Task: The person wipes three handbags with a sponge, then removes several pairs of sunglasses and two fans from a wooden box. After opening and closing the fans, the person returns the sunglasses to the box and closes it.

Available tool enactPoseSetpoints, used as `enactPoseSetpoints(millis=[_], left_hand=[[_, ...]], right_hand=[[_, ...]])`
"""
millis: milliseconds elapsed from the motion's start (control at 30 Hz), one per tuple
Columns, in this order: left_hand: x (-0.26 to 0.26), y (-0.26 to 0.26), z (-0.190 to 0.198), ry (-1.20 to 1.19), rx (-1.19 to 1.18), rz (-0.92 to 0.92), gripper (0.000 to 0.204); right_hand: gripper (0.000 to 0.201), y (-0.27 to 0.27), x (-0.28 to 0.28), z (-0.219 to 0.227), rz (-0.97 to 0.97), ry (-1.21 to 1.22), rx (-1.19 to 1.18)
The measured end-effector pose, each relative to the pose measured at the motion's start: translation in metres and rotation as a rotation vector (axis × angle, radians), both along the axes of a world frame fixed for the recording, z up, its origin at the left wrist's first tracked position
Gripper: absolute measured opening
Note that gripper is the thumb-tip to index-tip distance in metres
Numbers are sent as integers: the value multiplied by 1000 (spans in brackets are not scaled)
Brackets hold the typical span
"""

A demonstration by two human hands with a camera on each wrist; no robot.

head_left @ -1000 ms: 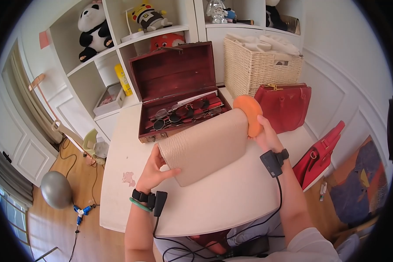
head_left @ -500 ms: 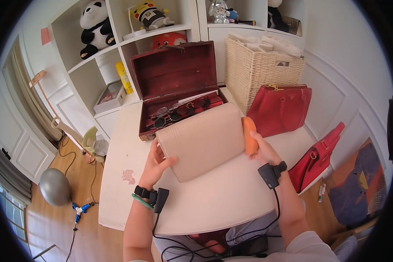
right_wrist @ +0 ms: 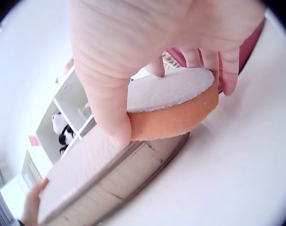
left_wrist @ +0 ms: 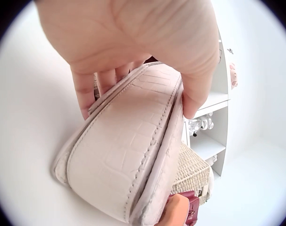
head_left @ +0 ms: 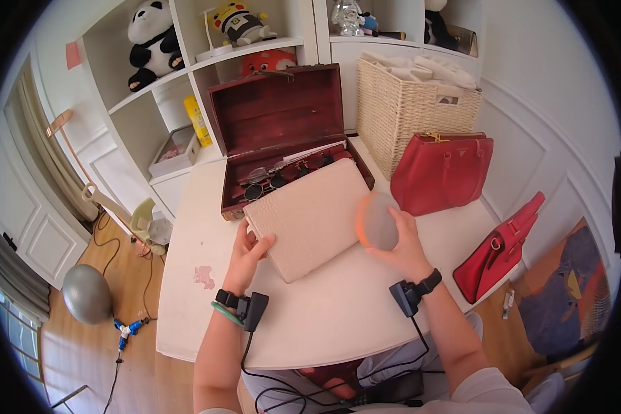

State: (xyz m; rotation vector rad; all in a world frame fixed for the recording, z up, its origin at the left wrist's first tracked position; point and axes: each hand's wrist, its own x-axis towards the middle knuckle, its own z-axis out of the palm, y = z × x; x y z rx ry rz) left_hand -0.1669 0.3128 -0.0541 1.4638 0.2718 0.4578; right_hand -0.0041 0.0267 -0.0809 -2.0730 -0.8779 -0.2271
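In the head view my left hand (head_left: 245, 259) grips the left end of a beige clutch bag (head_left: 310, 221) with a crocodile-like grain, thumb on the front. The left wrist view shows the bag's stitched side panel (left_wrist: 119, 141) between thumb and fingers. My right hand (head_left: 408, 248) holds a round orange sponge (head_left: 379, 224) by its rim, its grey face turned toward me. At the bag's right end, the sponge overlaps it in the head view. From the right wrist, the sponge's orange edge (right_wrist: 176, 117) shows close above the bag's end.
Behind the bag stands an open dark-red wooden chest (head_left: 276, 114) holding several sunglasses. A wicker basket (head_left: 414, 110) and a red handbag (head_left: 441, 172) are at the back right. Another red bag (head_left: 500, 248) is at the white table's (head_left: 324, 331) right edge. Cables run from both wrists.
My right hand has moved the sponge left and turned it, from its orange face to its grey face showing. The bag has lowered slightly and leans back more, still in my left hand.
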Motion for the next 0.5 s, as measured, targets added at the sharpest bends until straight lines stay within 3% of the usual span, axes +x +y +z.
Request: enactPoseSetpoints(millis=[133, 300, 500], left_hand=[[1, 3, -3, 2, 3, -13, 77], [0, -2, 2, -38, 12, -1, 79], [0, -3, 1, -50, 60, 9, 75]], right_hand=[[95, 22, -51, 18, 16, -98, -127], [96, 48, -98, 23, 214, -209, -245], [96, 69, -113, 28, 231, -233, -151]])
